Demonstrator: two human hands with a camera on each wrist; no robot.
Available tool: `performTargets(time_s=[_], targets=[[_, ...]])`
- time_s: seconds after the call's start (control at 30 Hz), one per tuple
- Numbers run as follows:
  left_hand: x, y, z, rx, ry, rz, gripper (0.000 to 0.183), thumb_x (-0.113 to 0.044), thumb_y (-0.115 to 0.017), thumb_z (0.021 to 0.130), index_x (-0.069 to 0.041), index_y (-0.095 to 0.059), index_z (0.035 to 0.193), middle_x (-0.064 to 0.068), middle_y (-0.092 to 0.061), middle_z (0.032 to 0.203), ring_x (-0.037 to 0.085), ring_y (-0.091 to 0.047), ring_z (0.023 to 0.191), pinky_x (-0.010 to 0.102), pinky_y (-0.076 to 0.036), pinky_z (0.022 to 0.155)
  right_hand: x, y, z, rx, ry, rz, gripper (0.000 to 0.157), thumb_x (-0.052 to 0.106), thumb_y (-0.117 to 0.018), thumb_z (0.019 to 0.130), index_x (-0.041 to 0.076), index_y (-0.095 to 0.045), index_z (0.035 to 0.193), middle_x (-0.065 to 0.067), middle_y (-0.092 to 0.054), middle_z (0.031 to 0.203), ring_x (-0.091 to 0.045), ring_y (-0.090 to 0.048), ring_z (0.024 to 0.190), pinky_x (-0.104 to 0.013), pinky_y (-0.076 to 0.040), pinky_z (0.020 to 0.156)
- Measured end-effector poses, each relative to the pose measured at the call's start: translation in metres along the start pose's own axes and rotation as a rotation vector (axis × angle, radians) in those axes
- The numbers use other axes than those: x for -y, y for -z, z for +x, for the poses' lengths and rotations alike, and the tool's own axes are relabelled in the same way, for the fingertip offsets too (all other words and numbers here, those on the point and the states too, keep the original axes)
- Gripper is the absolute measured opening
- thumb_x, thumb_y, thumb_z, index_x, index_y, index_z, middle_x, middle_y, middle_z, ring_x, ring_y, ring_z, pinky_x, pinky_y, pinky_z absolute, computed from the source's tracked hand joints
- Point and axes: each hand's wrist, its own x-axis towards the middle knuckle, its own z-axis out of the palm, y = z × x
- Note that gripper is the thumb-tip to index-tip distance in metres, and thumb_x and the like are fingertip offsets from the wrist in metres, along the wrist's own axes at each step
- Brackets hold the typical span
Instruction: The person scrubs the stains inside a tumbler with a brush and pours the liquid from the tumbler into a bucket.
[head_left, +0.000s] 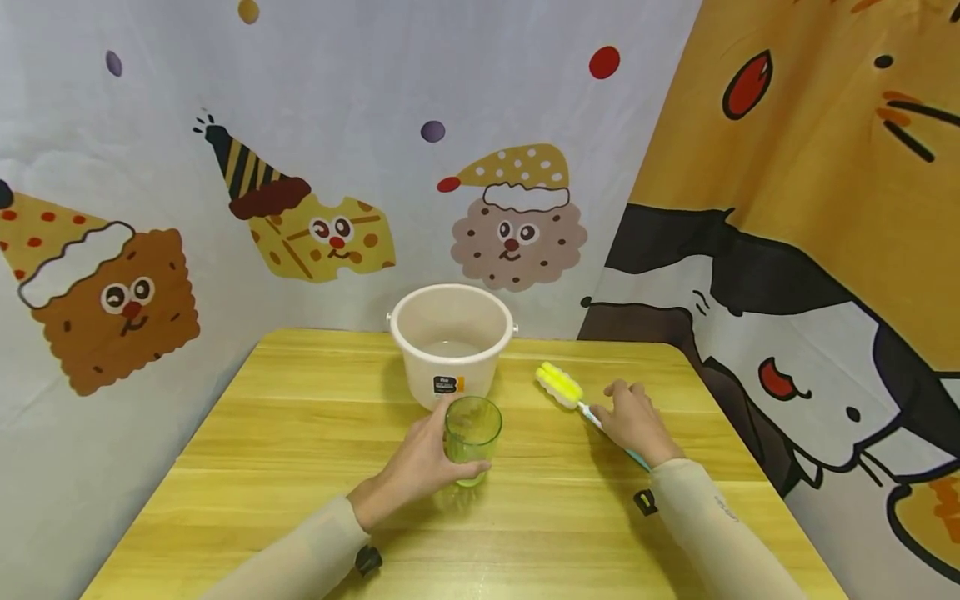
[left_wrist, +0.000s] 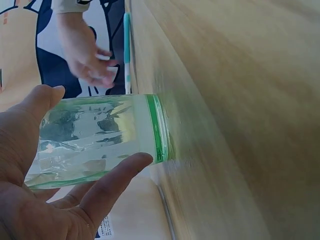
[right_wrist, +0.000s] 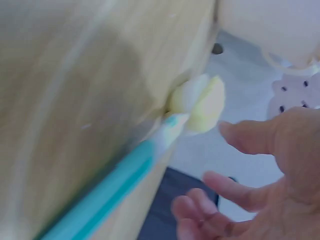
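Observation:
My left hand point(head_left: 416, 462) grips a clear green drinking glass point(head_left: 472, 433), thumb on one side and fingers on the other. In the left wrist view the glass point(left_wrist: 95, 137) has its green base close to the tabletop. A sponge brush point(head_left: 558, 385) with a yellow and white head and a teal-and-white handle lies on the table to the right. My right hand point(head_left: 636, 421) hovers over that handle with loosely bent, parted fingers. The right wrist view shows the hand point(right_wrist: 260, 185) apart from the brush handle point(right_wrist: 110, 190), holding nothing.
A white bucket point(head_left: 420, 367) with a dark label stands at the back middle of the wooden table point(head_left: 300, 433), just behind the glass. Behind the table hangs a curtain point(head_left: 337, 83) printed with cartoon figures.

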Motion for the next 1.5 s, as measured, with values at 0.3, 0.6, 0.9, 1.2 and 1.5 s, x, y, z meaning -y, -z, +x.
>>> performTargets(time_s=[0.3,0.6,0.9,1.2,1.5], targets=[[-0.001,0.002,0.0,-0.02,-0.004,0.004,0.109,-0.032,-0.108,0.083,-0.011,-0.048,0.17,0.014,-0.075,0.152,0.032,-0.078,0.134,0.051,-0.069,0.11,0.056,0.002,0.013,-0.215,0.301,0.006,0.054,0.027,-0.074,0.117,-0.002,-0.06,0.16,-0.034,-0.059,0.151,-0.054,-0.056,0.144,-0.071,-0.052,0.117],[0.0,0.002,0.0,-0.018,-0.015,0.007,0.108,-0.033,-0.108,0.083,-0.013,-0.048,0.171,0.01,-0.075,0.152,0.029,-0.078,0.135,0.05,-0.068,0.111,0.103,0.003,0.038,-0.235,0.474,0.124,0.062,0.043,-0.063,0.122,0.005,-0.052,0.169,-0.025,-0.054,0.165,-0.046,-0.055,0.155,-0.07,-0.05,0.129],[0.002,0.001,-0.001,-0.02,-0.054,0.027,0.105,-0.033,-0.108,0.085,-0.016,-0.048,0.169,0.009,-0.073,0.155,0.028,-0.078,0.135,0.048,-0.068,0.111,0.138,0.002,0.061,-0.174,0.485,0.167,0.075,0.063,-0.052,0.121,0.014,-0.046,0.177,-0.017,-0.038,0.188,-0.044,-0.04,0.173,-0.075,-0.037,0.138],[0.003,0.0,-0.001,-0.005,-0.065,0.02,0.107,-0.033,-0.106,0.087,-0.013,-0.045,0.172,0.017,-0.074,0.154,0.031,-0.08,0.134,0.05,-0.069,0.11,0.164,-0.003,0.083,-0.124,0.481,0.016,0.087,0.07,-0.042,0.119,0.011,-0.036,0.183,-0.014,-0.022,0.196,-0.047,-0.028,0.179,-0.075,-0.019,0.145],[0.001,0.0,-0.001,-0.005,-0.061,0.027,0.105,-0.033,-0.107,0.086,-0.01,-0.047,0.17,0.017,-0.074,0.154,0.031,-0.08,0.133,0.049,-0.069,0.109,0.176,-0.003,0.091,-0.086,0.47,-0.103,0.1,0.08,-0.034,0.115,0.006,-0.032,0.183,-0.017,-0.019,0.196,-0.04,-0.02,0.183,-0.069,-0.014,0.148]])
